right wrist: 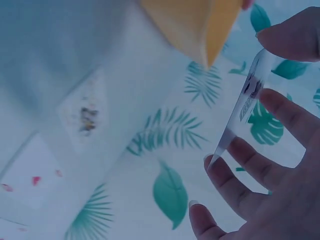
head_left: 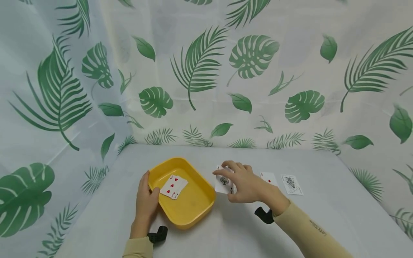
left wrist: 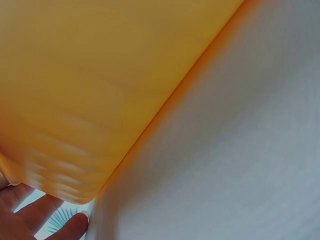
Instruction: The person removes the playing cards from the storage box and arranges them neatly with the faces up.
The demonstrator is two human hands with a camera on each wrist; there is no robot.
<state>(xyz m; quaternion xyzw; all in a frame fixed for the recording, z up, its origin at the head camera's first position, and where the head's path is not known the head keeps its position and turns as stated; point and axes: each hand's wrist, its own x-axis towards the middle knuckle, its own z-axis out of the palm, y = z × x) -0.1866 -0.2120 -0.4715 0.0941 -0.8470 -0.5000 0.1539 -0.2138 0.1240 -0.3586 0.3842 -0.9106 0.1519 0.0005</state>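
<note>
My left hand (head_left: 146, 202) grips the left rim of a yellow plastic tray (head_left: 193, 211), thumb at the near side and fingers along the outer wall. The left wrist view shows mostly the tray's outer wall (left wrist: 100, 90). Inside the tray lies a small stack of playing cards (head_left: 172, 186), a hearts card face up on top. To the right of the tray, my right hand (head_left: 246, 182) pinches an ace of spades playing card (head_left: 222, 183) by its edges between thumb and fingertips, above the table. In the right wrist view that card (right wrist: 245, 102) appears nearly edge-on.
Right of my right hand, a card with a red diamond (head_left: 267, 177), partly hidden by the hand, and a joker-like picture card (head_left: 292, 184) lie face up on the white table (head_left: 322, 222). A leaf-patterned curtain (head_left: 206, 79) encloses the back and sides.
</note>
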